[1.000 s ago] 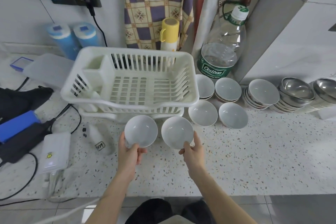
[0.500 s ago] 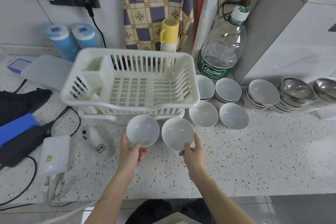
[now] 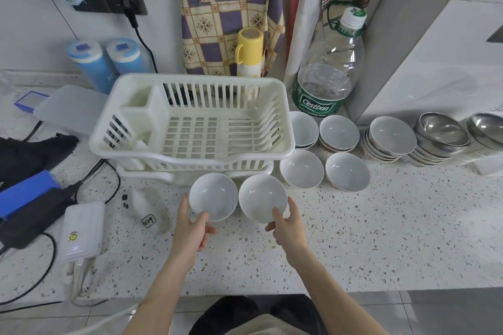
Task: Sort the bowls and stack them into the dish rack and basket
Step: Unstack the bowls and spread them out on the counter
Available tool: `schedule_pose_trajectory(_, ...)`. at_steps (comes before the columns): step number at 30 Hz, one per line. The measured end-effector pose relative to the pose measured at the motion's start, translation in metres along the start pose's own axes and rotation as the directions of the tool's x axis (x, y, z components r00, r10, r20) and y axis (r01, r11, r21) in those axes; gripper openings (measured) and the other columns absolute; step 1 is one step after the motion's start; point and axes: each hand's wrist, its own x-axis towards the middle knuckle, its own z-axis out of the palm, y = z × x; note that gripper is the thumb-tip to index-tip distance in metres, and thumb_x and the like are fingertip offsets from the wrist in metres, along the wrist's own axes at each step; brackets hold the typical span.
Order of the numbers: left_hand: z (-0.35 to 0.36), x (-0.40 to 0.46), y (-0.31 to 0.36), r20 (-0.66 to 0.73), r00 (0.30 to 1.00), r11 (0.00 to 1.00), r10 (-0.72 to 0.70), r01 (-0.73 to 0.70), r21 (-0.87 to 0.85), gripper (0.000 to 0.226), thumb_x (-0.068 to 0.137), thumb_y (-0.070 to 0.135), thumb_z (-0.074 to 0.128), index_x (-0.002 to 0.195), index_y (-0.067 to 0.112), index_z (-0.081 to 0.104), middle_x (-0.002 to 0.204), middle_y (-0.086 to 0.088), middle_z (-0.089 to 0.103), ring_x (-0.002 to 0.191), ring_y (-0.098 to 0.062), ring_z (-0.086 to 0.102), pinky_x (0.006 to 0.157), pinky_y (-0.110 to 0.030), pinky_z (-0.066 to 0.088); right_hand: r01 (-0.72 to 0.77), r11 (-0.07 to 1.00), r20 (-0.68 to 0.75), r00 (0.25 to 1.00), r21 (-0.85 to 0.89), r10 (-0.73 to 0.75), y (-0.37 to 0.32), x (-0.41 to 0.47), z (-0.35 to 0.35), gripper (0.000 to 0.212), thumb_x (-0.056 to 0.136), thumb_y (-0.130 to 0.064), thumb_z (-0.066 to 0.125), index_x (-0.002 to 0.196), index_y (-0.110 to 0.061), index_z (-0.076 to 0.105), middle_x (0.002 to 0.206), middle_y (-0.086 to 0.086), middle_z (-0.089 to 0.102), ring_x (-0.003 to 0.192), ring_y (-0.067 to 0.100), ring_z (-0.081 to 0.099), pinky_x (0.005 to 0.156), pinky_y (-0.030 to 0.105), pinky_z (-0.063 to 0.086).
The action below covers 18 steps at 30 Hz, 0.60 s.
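Both hands gripped white bowls at centre frame: the left hand [image 3: 190, 228] closed on the left bowl [image 3: 213, 196], the right hand [image 3: 287, 226] on the right bowl [image 3: 262, 198], side by side just below the empty dish rack [image 3: 190, 119] on the speckled counter [image 3: 381, 226].

We have lifted the two white bowls a little toward the dish rack [image 3: 192, 128]: the left bowl [image 3: 213, 196] in our left hand [image 3: 192, 228] and the right bowl [image 3: 262, 198] in our right hand [image 3: 287, 226] now sit slightly higher in the frame's middle, their far rims nearer the rack's front edge than a second ago.
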Motion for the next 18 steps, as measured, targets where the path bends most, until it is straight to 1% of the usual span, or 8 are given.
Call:
schedule_pose_trajectory(2,0.000,-0.006,0.001,-0.065,0.997,0.999,0.041,-0.041,0.008,0.072,0.096,0.017,0.054,0.152,0.045,0.019,0.071,-0.016,0.069,0.034,-0.005,0.045,0.034,-0.021,0.032,-0.021,0.999,0.026,0.999,-0.024,0.021,-0.001,0.000,-0.006,0.059,0.099,-0.032,0.047,0.153,-0.031,0.022,0.065,0.002,0.069,0.047,0.002,0.052,0.046,0.020,0.039)
schedule_pose_trajectory(4,0.003,-0.012,0.002,-0.149,0.984,0.995,0.096,-0.095,0.013,0.060,0.096,0.021,0.056,0.148,0.038,0.030,0.073,-0.017,0.069,0.037,-0.004,0.048,0.037,-0.022,0.036,-0.024,0.998,0.027,0.999,-0.059,0.026,-0.002,-0.001,-0.015,0.057,0.097,-0.035,0.048,0.150,-0.029,0.027,0.064,0.001,0.070,0.047,0.002,0.052,0.048,0.022,0.040)
schedule_pose_trajectory(6,0.010,-0.018,0.004,-0.218,0.964,0.988,0.154,-0.155,0.013,0.040,0.097,0.024,0.056,0.135,0.031,0.044,0.067,-0.011,0.067,0.044,-0.009,0.050,0.042,-0.026,0.040,-0.007,0.997,0.007,1.000,-0.077,0.007,-0.004,-0.001,-0.026,0.050,0.096,-0.035,0.048,0.145,-0.028,0.037,0.061,0.000,0.069,0.047,0.000,0.053,0.051,0.023,0.041)
schedule_pose_trajectory(8,0.021,-0.025,0.009,-0.243,0.947,0.976,0.210,-0.218,-0.004,0.022,0.098,0.024,0.055,0.118,0.034,0.053,0.059,0.000,0.064,0.052,-0.012,0.054,0.048,-0.029,0.042,0.033,0.994,-0.037,0.999,-0.101,-0.037,-0.007,-0.001,-0.039,0.037,0.096,-0.034,0.049,0.132,-0.026,0.051,0.057,-0.002,0.067,0.050,0.003,0.055,0.049,0.021,0.043)
schedule_pose_trajectory(11,0.047,-0.037,0.019,-0.184,0.937,0.954,0.295,-0.299,0.008,0.014,0.099,0.027,0.055,0.098,0.041,0.058,0.055,0.004,0.062,0.049,-0.006,0.054,0.047,-0.024,0.042,0.106,0.991,-0.103,0.988,-0.086,-0.115,-0.014,0.000,-0.063,0.022,0.096,-0.032,0.052,0.109,-0.023,0.067,0.050,-0.003,0.063,0.048,0.005,0.053,0.045,0.020,0.040)
schedule_pose_trajectory(14,0.080,-0.044,0.033,-0.071,0.940,0.943,0.332,-0.332,0.014,0.013,0.098,0.035,0.058,0.090,0.044,0.063,0.055,0.003,0.061,0.044,-0.003,0.049,0.041,-0.018,0.039,0.166,0.985,-0.172,0.970,-0.050,-0.172,-0.028,0.006,-0.095,0.020,0.094,-0.026,0.054,0.087,-0.018,0.070,0.050,-0.002,0.062,0.040,0.001,0.046,0.046,0.025,0.036)
schedule_pose_trajectory(16,0.106,-0.043,0.043,0.010,0.944,0.944,0.329,-0.329,0.024,0.010,0.096,0.035,0.060,0.090,0.039,0.066,0.055,0.005,0.061,0.045,-0.002,0.050,0.043,-0.019,0.039,0.184,0.982,-0.221,0.957,-0.033,-0.187,-0.039,0.013,-0.121,0.024,0.093,-0.026,0.054,0.076,-0.017,0.069,0.050,-0.003,0.062,0.040,0.002,0.043,0.048,0.027,0.036)
schedule_pose_trajectory(18,0.135,-0.038,0.053,0.088,0.940,0.940,0.330,-0.336,0.053,0.010,0.096,0.034,0.060,0.095,0.027,0.068,0.057,0.006,0.062,0.043,0.000,0.049,0.044,-0.017,0.038,0.186,0.982,-0.257,0.949,-0.019,-0.185,-0.049,0.023,-0.146,0.024,0.093,-0.027,0.055,0.075,-0.023,0.069,0.050,-0.003,0.063,0.048,0.006,0.048,0.051,0.028,0.039)
